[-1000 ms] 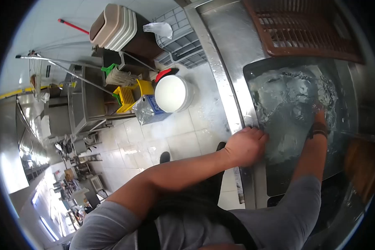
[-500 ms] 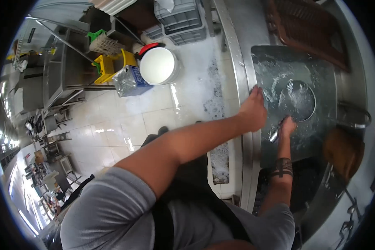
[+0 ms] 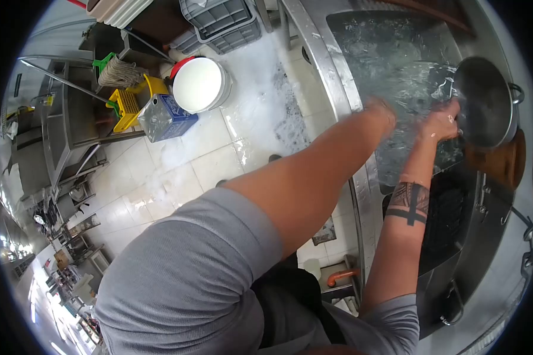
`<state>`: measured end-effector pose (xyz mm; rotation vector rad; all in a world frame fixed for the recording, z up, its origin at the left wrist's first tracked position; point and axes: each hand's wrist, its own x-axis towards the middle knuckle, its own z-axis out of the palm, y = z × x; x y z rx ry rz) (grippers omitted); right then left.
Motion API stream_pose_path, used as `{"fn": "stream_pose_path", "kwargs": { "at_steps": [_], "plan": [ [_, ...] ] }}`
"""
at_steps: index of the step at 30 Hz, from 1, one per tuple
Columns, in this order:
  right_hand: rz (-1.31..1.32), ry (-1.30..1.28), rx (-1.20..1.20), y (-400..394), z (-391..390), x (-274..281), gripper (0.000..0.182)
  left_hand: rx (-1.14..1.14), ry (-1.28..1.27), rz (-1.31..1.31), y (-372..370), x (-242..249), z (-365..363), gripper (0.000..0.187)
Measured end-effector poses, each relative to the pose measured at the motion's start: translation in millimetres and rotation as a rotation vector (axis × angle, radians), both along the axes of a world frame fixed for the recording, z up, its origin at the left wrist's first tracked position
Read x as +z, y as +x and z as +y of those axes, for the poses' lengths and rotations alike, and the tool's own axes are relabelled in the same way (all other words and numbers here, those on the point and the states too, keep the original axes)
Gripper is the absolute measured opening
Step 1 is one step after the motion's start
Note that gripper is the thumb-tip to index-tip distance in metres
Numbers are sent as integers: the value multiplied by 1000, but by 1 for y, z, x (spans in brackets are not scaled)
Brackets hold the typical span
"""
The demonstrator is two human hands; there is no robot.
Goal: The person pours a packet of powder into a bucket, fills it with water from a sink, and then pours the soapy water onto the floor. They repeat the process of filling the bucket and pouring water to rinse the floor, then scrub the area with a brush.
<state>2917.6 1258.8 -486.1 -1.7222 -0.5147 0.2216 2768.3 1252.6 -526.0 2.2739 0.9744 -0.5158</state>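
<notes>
Though dipped in the sink (image 3: 453,46) half a second ago, log pan (image 3: 485,103) as now tilted up at the far edge, held by right hand (image 3: 443,123), with left hand (image 3: 380,115) over water (image 3: 397,89), too blurred to judge, so mark dip apparently over.

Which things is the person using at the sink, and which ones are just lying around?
In use:
metal pot, gripped by the right hand
left hand, blurred, by the sink's edge
sink
water

Just around:
white bucket on the floor
stringy mop
grey crates
</notes>
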Motion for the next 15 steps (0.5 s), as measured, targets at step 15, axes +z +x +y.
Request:
{"fn": "stream_pose_path", "kwargs": {
  "at_steps": [15],
  "plan": [
    [-1352,-749,604,61,-41,74,28,519,274,-781,-124,74,3,32]
  ]
}}
